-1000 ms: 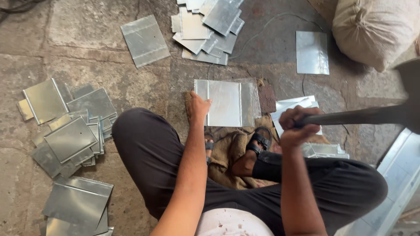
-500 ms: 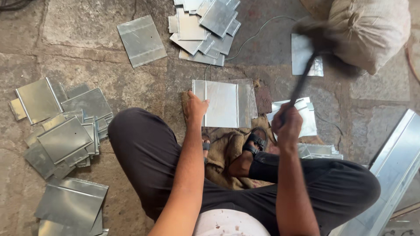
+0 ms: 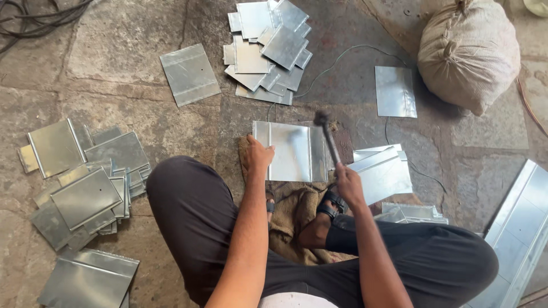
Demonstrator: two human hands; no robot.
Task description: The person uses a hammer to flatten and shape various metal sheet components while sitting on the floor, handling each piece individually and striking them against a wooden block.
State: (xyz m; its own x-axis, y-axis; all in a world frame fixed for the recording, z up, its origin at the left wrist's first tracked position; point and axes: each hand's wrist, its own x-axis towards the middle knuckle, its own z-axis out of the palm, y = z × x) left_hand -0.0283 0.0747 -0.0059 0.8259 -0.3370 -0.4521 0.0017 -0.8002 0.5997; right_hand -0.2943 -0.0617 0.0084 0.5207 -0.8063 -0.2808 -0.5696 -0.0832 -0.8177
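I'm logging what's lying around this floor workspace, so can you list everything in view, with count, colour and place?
Metal sheet being worked: one, silver, on the floor in front of the person, folded edges at left and right.
Hammer: one, dark head and handle, head over the sheet's upper right corner.
Sheet pile, top: many, silver, overlapping.
Sheet pile, left: many, silver, stacked loosely.
Single sheets: silver, one upper left, one upper right.
Sheets at right: a few, silver, beside the right hand.
Long metal panel: one, silver, right edge.
Sack: one, beige, top right.
Burlap cloth: one, brown, under the feet.
Cables: dark, top left corner.
Left hand: pressing the sheet's left edge.
Right hand: gripping the hammer handle.
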